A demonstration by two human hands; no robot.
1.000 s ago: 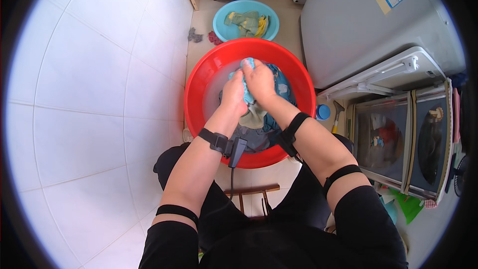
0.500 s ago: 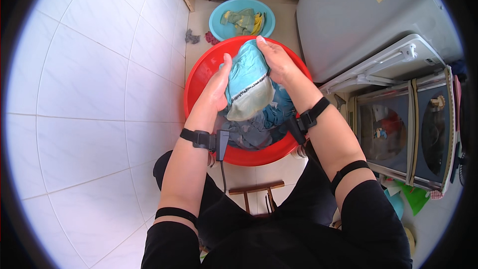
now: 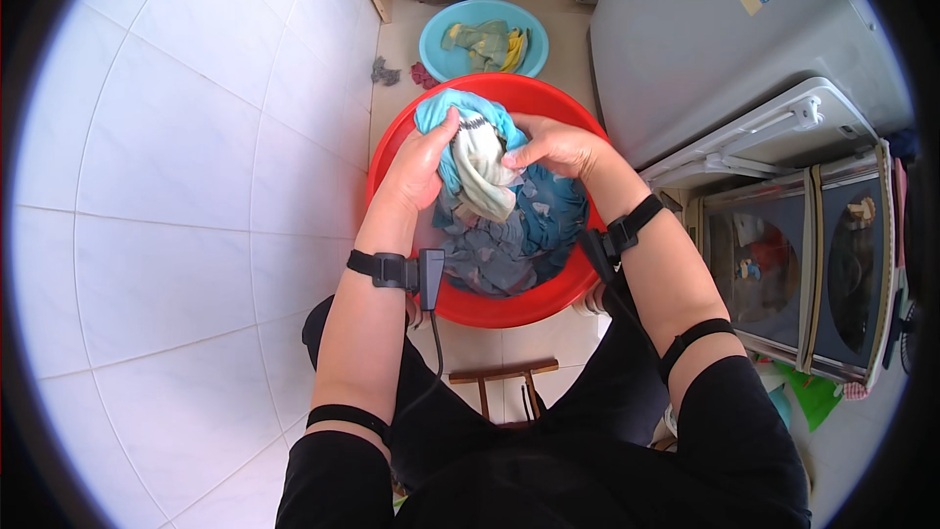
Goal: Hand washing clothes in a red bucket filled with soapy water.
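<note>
Above a red basin (image 3: 394, 133), both hands grip a wet light-blue and cream garment (image 3: 482, 168) with a dark stitched band; its exact kind I cannot make out. My left hand (image 3: 419, 159) closes on its left side, thumb on top. At its right, my right hand (image 3: 554, 146) holds on with the thumb pressed on the cream part and the fingers behind the cloth. Under it in the basin lie soaked clothes, a dark grey cloth (image 3: 494, 260) in front and a teal cloth (image 3: 551, 208) at the right.
A light-blue basin (image 3: 431, 51) with a green-and-yellow garment (image 3: 487, 43) stands just beyond the red one. Two small cloths lie on the floor beside it. Tiled wall (image 3: 166, 157) rises at left; a grey appliance (image 3: 705, 49) and a glass-doored cabinet (image 3: 749, 264) stand at right.
The garment, spread flat between my hands before, is now bunched and folded inward. My right hand has come lower, its thumb now over the cream part.
</note>
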